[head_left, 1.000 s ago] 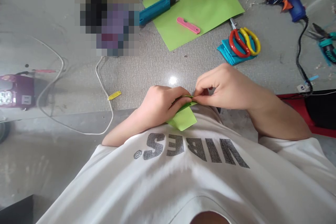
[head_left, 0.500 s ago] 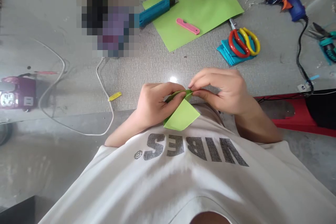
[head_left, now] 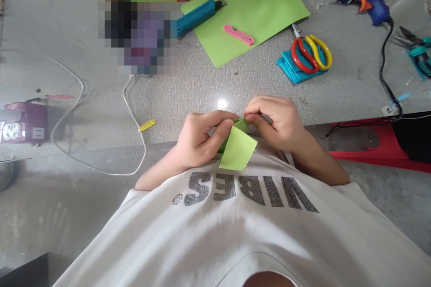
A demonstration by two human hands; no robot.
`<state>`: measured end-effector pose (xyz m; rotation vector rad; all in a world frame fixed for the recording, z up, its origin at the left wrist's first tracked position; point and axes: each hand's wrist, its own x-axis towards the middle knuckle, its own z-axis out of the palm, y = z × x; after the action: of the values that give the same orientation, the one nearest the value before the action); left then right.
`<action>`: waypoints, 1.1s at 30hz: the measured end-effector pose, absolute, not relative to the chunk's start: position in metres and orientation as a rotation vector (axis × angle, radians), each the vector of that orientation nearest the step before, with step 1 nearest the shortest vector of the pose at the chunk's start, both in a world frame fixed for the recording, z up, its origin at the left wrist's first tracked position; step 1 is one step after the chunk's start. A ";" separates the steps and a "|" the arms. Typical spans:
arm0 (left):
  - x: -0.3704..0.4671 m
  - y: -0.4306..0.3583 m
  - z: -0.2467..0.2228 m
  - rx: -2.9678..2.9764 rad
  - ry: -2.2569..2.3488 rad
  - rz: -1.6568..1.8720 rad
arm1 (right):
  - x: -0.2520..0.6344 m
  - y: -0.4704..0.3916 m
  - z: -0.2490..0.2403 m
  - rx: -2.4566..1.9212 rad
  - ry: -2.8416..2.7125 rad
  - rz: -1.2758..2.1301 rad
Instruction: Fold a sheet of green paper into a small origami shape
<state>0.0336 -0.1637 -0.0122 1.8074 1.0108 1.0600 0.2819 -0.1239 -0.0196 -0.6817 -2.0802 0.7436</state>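
Observation:
A folded piece of light green paper (head_left: 239, 149) is held between both hands, close to my chest and just off the table's front edge. My left hand (head_left: 204, 138) pinches its upper left part between thumb and forefinger, and the palm hides some of the paper. With thumb and fingertips, my right hand (head_left: 274, 119) pinches the paper's upper right corner. One square flap hangs down toward the white shirt. The two hands' fingertips are almost touching at the fold.
On the table (head_left: 188, 85) lie a green sheet (head_left: 215, 49), a blue utility knife (head_left: 197, 17), a pink folding knife (head_left: 238, 35) and scissors (head_left: 313, 54) on folded blue paper (head_left: 286, 69). A glue gun (head_left: 370, 2) and pliers (head_left: 417, 49) are at right. A white cable (head_left: 144, 148) hangs over the edge.
My right hand has come slightly down and left, its fingers curling closer. The paper's flap has turned and shows more of its face. My left hand has barely shifted.

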 end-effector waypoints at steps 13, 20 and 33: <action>0.042 -0.165 -0.022 1.888 1.339 1.187 | 0.272 -0.130 -0.018 -0.765 -2.036 0.551; 0.045 -0.148 -0.036 2.125 1.292 1.447 | 0.270 -0.129 -0.015 -0.762 -1.950 0.584; 0.050 -0.150 -0.024 1.925 1.343 1.264 | 0.265 -0.123 -0.011 -0.821 -1.980 0.730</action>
<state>0.0502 -0.1499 -0.0237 1.9249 1.3426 1.2640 0.2646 -0.1233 -0.0107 -0.8212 -1.9796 0.7303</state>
